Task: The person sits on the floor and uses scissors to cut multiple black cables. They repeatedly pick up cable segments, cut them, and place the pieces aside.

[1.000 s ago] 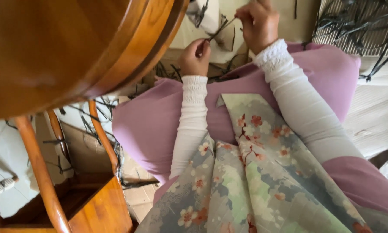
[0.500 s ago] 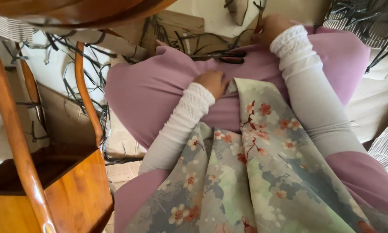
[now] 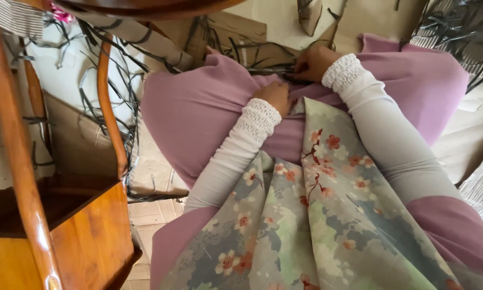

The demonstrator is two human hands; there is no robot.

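I see left hand [image 3: 275, 96] on lap at 12 | right hand [image 3: 314, 63] at 1, on strips [image 3: 274, 69] | wooden stand [image 3: 64, 215] at 8 | cardboard [image 3: 241, 32] beyond knees, 12

A home craft corner: polished wooden stand [image 3: 85, 236], floor-strewn black strips [image 3: 99, 102], cardboard [image 3: 75, 145].

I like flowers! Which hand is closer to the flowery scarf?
Left. The left hand rests beside the floral grey-green scarf; the right hand sits farther up the lap.

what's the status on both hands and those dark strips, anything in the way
Left hand resting on mauve lap. Right hand on dark strips, grip unclear. Wooden stand at left, apart.
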